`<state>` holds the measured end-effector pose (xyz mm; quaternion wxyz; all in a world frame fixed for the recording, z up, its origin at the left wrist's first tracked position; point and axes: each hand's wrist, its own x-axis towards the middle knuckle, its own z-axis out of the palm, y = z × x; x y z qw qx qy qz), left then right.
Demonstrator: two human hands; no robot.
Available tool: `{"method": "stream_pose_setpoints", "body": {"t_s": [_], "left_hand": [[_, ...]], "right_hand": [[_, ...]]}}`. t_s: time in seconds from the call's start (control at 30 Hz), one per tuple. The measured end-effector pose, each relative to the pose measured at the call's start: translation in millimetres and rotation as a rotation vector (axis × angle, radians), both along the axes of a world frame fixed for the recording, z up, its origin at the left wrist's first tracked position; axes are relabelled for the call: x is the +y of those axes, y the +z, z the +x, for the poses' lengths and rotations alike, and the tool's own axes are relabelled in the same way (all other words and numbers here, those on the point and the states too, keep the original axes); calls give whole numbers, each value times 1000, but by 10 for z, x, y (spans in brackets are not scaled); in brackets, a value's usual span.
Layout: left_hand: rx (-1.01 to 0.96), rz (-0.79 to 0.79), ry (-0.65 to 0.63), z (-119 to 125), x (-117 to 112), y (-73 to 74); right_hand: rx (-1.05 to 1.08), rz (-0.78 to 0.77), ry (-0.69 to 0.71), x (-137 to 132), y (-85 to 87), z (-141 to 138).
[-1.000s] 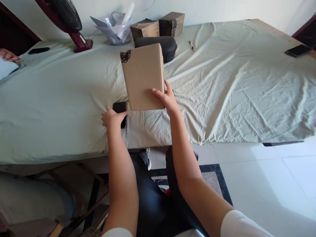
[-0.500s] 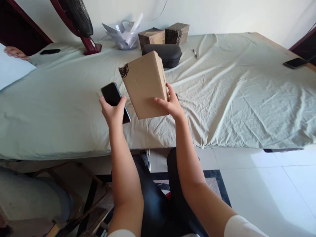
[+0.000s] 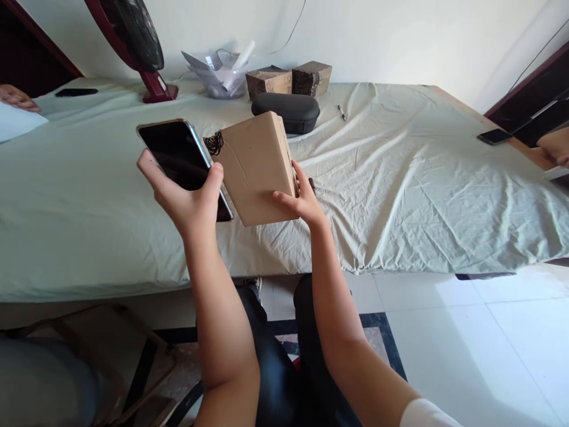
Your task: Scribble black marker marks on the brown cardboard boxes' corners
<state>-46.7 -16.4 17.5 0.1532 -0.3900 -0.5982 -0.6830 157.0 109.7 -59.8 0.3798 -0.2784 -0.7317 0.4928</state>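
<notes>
My left hand (image 3: 191, 198) grips a smartphone (image 3: 178, 148) with a dark screen and a pale edge, raised above the cloth-covered table. My right hand (image 3: 304, 198) is closed on the right side of a brown cardboard box (image 3: 255, 169), thumb on its front face. Black scribble marks show at the box's upper left corner. The box is tilted, and the phone's right edge overlaps its left side in view. A small dark object (image 3: 312, 185), too hidden to name, shows just behind my right hand.
Behind the box lies a black zip case (image 3: 288, 111), with two patterned boxes (image 3: 269, 82) beyond. A plastic basket (image 3: 213, 83), a fan (image 3: 157, 89), a pen (image 3: 341, 112) and another phone (image 3: 494, 137) rest on the table (image 3: 422, 178). Other people's hands show at left (image 3: 18, 98) and right (image 3: 555, 145).
My left hand has brought the phone closer to my head, so it looks larger and further left. The box has shifted slightly in view. Another person's hand has appeared at the right edge.
</notes>
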Motion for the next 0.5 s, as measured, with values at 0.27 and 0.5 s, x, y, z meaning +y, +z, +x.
{"method": "stream_pose_setpoints", "body": {"t_s": [0.27, 0.5], "left_hand": [[-74, -163, 50, 33, -64, 80], [-156, -390, 79, -12, -20, 9]], "right_hand": [[68, -110, -77, -99, 109, 3], [52, -155, -109, -101, 140, -1]]}}
